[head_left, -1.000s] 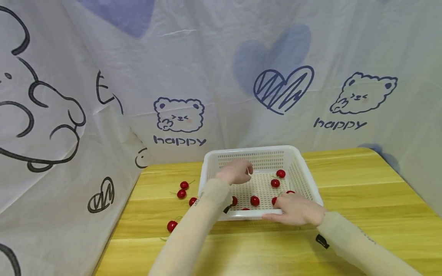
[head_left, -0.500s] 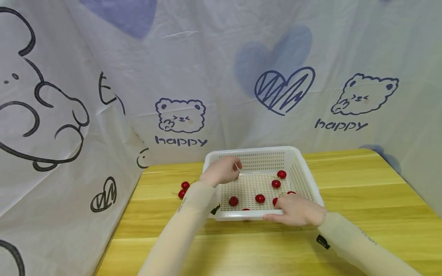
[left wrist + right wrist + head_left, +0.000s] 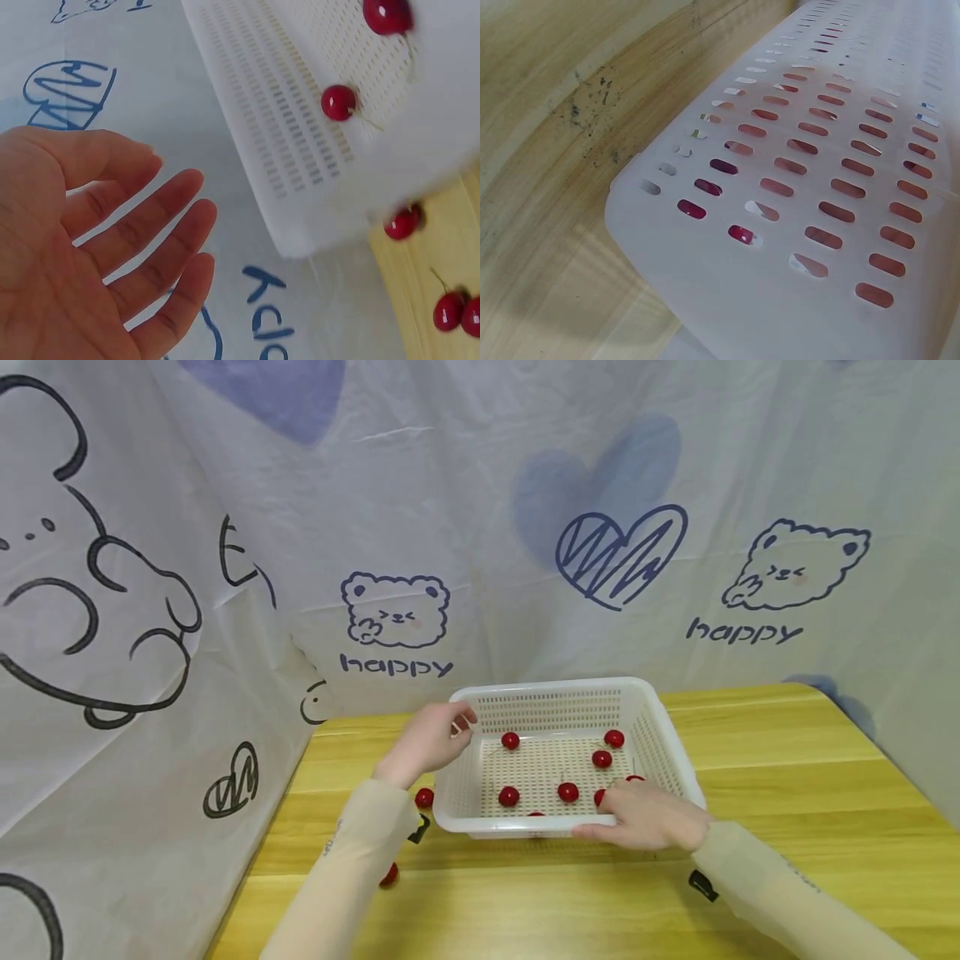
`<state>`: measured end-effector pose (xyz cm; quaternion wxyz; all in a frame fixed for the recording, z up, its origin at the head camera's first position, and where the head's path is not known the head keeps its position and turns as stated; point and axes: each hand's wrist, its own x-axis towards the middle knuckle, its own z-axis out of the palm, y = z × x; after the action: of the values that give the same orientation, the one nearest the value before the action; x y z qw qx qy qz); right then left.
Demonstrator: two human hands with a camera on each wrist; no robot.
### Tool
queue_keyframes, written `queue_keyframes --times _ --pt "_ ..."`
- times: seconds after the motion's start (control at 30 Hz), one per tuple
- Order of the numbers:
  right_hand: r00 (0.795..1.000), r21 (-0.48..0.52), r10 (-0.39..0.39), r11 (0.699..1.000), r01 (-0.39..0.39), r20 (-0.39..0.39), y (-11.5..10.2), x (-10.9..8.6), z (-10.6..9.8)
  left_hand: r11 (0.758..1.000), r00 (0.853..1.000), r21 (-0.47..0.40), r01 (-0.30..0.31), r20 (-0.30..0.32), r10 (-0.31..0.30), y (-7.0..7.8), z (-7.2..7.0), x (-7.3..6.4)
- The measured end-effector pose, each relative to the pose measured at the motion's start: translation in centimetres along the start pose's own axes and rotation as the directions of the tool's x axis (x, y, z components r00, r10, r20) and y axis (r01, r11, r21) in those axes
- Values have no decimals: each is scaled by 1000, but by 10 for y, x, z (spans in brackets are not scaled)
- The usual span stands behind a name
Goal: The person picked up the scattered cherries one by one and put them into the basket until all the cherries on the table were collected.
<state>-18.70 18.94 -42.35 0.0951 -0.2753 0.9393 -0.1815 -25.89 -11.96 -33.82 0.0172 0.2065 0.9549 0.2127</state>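
A white slotted plastic basket point(image 3: 517, 824) stands on the table with several red cherries inside, among them one at the back left point(image 3: 510, 740) and one at the front left point(image 3: 508, 796). My left hand point(image 3: 427, 739) hovers by the basket's left rim, holding nothing; its fingers are loosely bent and apart in the left wrist view. With thumb outside and fingers inside, my right hand point(image 3: 645, 817) grips the near rim toward the right corner. In the right wrist view the basket wall point(image 3: 705, 277) hides most of that hand, which shows only through the slots.
Left of the basket, a cherry point(image 3: 423, 797) lies on the wooden table point(image 3: 510, 902), and another cherry point(image 3: 388, 875) shows beside the left sleeve. A cherry pair point(image 3: 450, 311) also appears in the left wrist view. Printed cloth point(image 3: 495, 568) hangs behind and at the left.
My left hand has moved left from inside the basket to its left rim, uncovering the back-left cherry. One cherry in the basket has shifted slightly right. The right hand stays on the rim.
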Motion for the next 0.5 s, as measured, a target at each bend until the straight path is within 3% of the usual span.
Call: queue_keyframes --times 0.13,0.5 --pt "1000 2 6 1000 -6 4 -1 0 0 999 999 -15 35 -27 -35 -11 -5 -14" --pt "1000 7 4 1000 -4 1 0 0 0 995 995 7 97 -16 -97 -48 -12 -51"
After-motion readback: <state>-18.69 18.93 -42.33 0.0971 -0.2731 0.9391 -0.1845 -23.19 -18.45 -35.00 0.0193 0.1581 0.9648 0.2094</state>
